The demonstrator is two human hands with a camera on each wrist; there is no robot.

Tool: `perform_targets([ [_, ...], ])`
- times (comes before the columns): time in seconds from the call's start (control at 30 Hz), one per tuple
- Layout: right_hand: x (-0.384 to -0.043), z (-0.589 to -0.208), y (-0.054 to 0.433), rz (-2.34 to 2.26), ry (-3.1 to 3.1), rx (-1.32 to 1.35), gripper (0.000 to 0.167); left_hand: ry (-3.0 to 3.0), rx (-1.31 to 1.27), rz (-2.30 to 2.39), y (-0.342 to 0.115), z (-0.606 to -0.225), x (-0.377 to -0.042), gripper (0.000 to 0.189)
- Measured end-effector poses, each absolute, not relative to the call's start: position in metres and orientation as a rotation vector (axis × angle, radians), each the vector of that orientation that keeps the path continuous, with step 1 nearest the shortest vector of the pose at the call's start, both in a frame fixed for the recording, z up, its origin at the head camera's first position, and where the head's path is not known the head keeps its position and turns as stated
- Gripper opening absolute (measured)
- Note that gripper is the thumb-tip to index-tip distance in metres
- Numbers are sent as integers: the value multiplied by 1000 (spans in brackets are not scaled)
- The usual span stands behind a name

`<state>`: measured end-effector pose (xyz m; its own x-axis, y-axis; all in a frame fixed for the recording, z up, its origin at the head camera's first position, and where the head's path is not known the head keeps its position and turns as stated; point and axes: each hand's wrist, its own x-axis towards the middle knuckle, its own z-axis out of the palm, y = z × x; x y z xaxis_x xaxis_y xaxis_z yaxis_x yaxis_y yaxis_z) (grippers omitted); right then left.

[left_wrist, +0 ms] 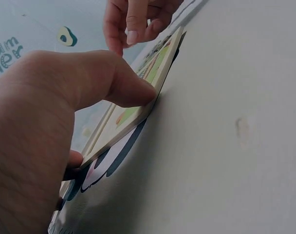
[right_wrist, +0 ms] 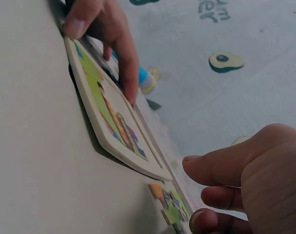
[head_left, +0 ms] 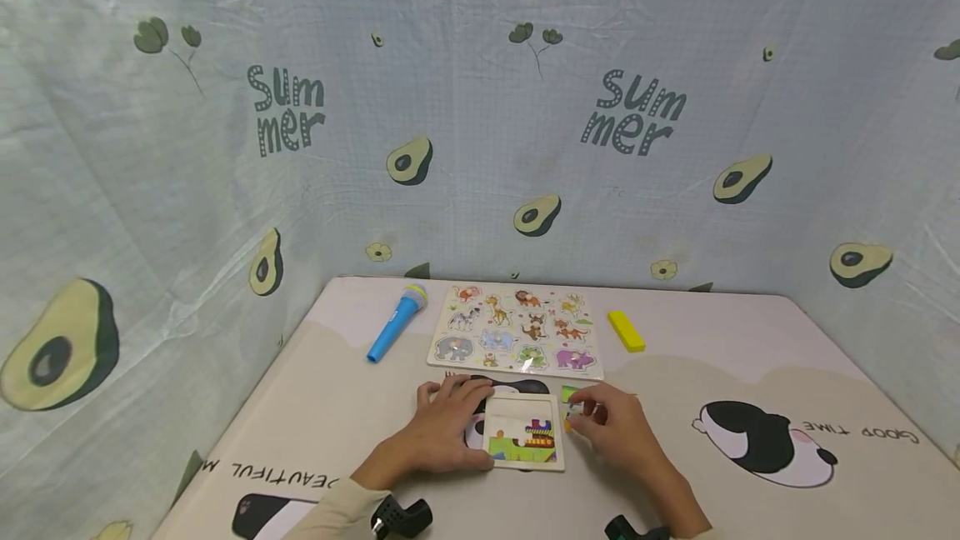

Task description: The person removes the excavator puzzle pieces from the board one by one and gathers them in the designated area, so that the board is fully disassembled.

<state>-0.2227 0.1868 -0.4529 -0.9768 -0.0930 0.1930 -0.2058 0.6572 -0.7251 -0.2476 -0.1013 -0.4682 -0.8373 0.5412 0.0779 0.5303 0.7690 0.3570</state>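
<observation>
A small wooden puzzle tray (head_left: 523,467) lies in front of me, its lower part filled with colourful picture pieces and its upper part bare wood. My left hand (head_left: 446,427) holds the tray by its left side, thumb at the near corner and fingers at the far one. The thumb (left_wrist: 133,92) presses on the rim in the left wrist view. Just right of the tray lie loose jigsaw pieces (right_wrist: 168,201), green and orange. Over them hovers my right hand (head_left: 615,426), its thumb and fingers bent and apart, with no piece visible between them.
Behind the tray lies a larger animal puzzle board (head_left: 513,330). A blue toy microphone (head_left: 393,327) is on its left and a yellow block (head_left: 626,331) on its right. A printed curtain (head_left: 465,107) hangs along the table's back edge.
</observation>
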Motion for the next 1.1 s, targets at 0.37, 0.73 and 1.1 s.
perform_targets([
  [0.37,-219,-458,158,1117,-2886,480,33,2925,879,576,-101,-470,-248,91],
  [0.73,-217,-453,153,1035,-2929,501,28,2925,873,573,-102,-468,-248,91],
  [1.1,-218,-454,154,1100,-2878,576,23,2931,865,579,-100,-467,-247,91],
])
